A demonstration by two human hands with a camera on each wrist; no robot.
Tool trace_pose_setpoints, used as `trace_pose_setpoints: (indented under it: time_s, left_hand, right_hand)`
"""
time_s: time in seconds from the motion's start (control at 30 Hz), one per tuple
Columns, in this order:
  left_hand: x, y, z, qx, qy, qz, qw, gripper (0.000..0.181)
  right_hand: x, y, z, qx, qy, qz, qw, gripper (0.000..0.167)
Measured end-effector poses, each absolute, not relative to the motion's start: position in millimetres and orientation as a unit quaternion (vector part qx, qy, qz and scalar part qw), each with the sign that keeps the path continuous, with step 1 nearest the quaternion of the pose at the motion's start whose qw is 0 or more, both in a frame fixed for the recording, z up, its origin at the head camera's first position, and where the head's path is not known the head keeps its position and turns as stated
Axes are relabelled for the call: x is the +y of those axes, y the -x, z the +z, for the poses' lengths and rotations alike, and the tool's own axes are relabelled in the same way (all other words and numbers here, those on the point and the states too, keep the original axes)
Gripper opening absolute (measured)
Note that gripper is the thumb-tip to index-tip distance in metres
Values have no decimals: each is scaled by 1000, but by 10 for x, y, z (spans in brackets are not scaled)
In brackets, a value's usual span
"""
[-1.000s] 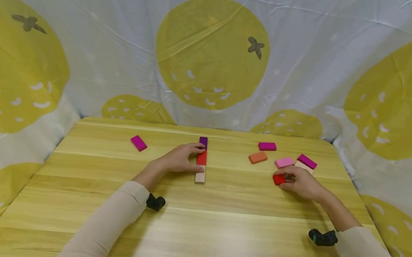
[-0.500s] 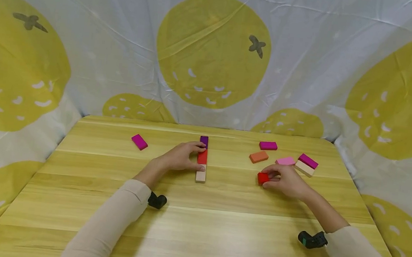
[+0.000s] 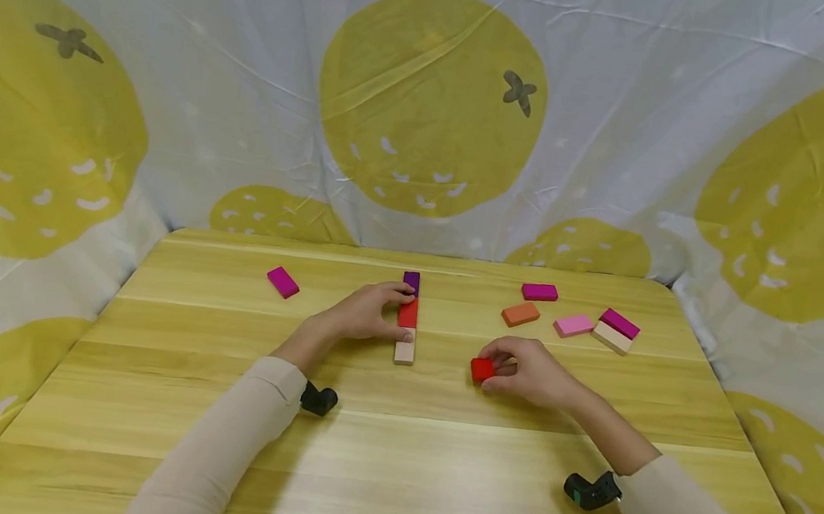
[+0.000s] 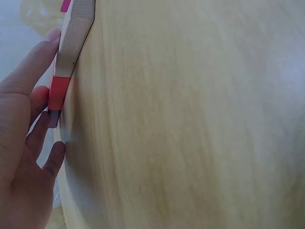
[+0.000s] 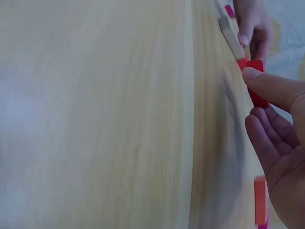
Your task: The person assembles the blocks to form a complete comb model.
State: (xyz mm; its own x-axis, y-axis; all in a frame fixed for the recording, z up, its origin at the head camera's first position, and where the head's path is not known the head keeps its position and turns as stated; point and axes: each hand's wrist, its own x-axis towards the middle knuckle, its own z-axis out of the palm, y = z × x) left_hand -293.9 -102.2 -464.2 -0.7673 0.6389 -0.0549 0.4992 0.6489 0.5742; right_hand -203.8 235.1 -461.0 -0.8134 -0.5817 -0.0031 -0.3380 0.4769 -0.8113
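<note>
In the head view, a purple block (image 3: 411,280), a red block (image 3: 408,314) and a plain wood block (image 3: 404,352) lie end to end in one row. My left hand (image 3: 364,312) rests at the row's left side, thumb touching the wood block and fingertips by the purple and red ones. To the right of the row, my right hand (image 3: 531,372) pinches another red block (image 3: 481,371) between thumb and fingers. The right wrist view shows that red block (image 5: 257,88) in the right hand (image 5: 286,119), its thumb over one end.
A magenta block (image 3: 283,282) lies on the left. At the right back lie another magenta block (image 3: 540,291), an orange block (image 3: 521,314), a pink block (image 3: 573,325), and a wood block (image 3: 612,337) beside a third magenta one (image 3: 619,322). A patterned cloth (image 3: 605,143) hangs behind the table.
My right hand has carried its red block leftward, away from the loose blocks and closer to the row. My left hand has stayed at the row.
</note>
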Motion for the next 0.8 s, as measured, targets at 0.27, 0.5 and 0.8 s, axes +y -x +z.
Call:
trace_pose_setpoints:
  time_s: [0.27, 0.5, 0.8]
  left_hand:
    - [-1011, 2937, -4620, 898, -316, 277, 133, 80]
    - [-1005, 2940, -4605, 899, -315, 273, 131, 79]
    - [-1002, 2928, -4614, 899, -315, 275, 132, 79]
  right_hand:
    - [2118, 1974, -4644, 836, 293, -440, 146, 32]
    - [1979, 1945, -4669, 831, 315, -437, 139, 32]
    - [1848, 1941, -4722, 831, 330, -426, 135, 33]
